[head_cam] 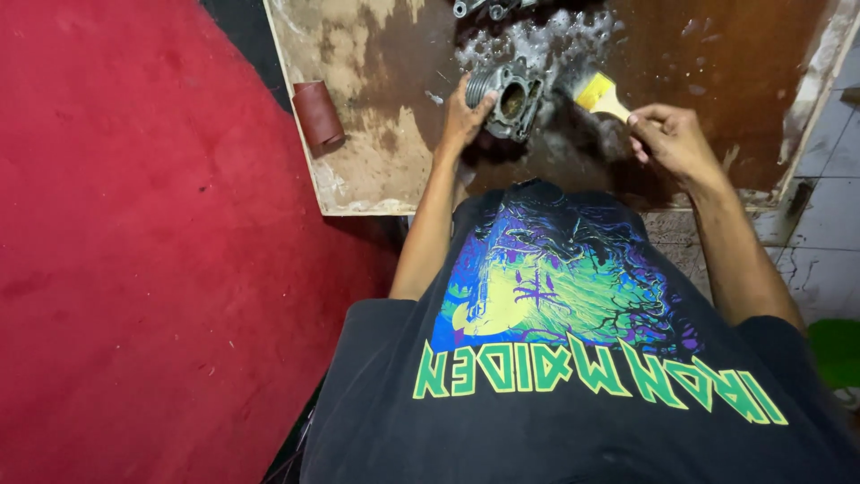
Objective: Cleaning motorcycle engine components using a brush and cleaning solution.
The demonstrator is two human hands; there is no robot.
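My left hand [464, 115] grips a grey metal engine part [512, 97], a finned cylinder block with a round bore, resting on a stained wooden board [376, 99]. To its right my right hand [674, 139] holds a paintbrush [602, 96] with a pale wooden handle and yellow ferrule. The bristles point towards the part, a short way from it. The board around the part is dark and wet with whitish foam [537, 40].
A roll of reddish-brown sandpaper [318, 115] lies on the board's left edge. More metal parts [488, 7] sit at the top edge. A red carpet [134, 242] covers the floor at left, pale tiles [829, 233] at right. My black printed shirt fills the foreground.
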